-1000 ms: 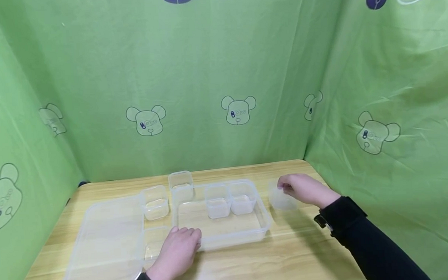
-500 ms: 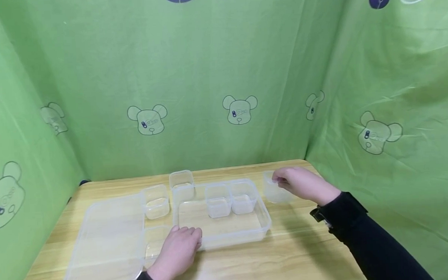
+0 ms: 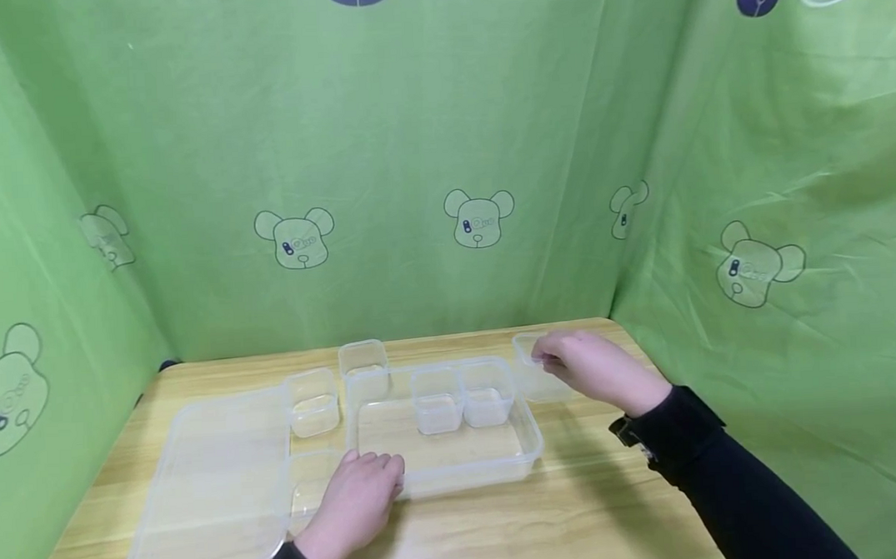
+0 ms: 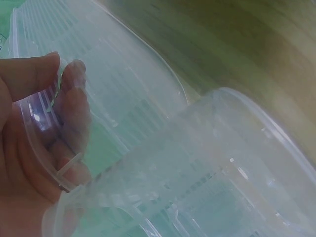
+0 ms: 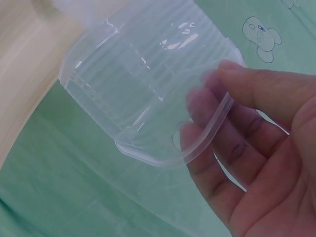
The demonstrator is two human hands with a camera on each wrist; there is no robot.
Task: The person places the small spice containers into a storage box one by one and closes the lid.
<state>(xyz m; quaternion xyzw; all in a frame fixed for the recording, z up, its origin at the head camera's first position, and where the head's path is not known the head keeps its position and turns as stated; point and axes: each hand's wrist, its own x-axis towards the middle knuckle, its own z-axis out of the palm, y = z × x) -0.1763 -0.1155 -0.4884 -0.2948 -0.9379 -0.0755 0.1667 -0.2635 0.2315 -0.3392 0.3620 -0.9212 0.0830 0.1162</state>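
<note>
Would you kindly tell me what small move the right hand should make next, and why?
Probably the right hand should bring its cup leftward over the box and lower it in: it holds that cup outside, two other cups stand inside, and the left hand grips the box's near rim.

The head view looks forward and slightly down from well back, the bench [image 3: 474, 533] across its lower part and the green curtain [image 3: 381, 132] above. Both wrist views sit close and tilted: the left grip [image 4: 22, 165] lies at the left edge, the right grip [image 5: 281, 168] at the lower right. Head and left wrist share the clear tray [image 3: 464, 479]; head and right wrist share the small box [image 3: 533, 382].
</note>
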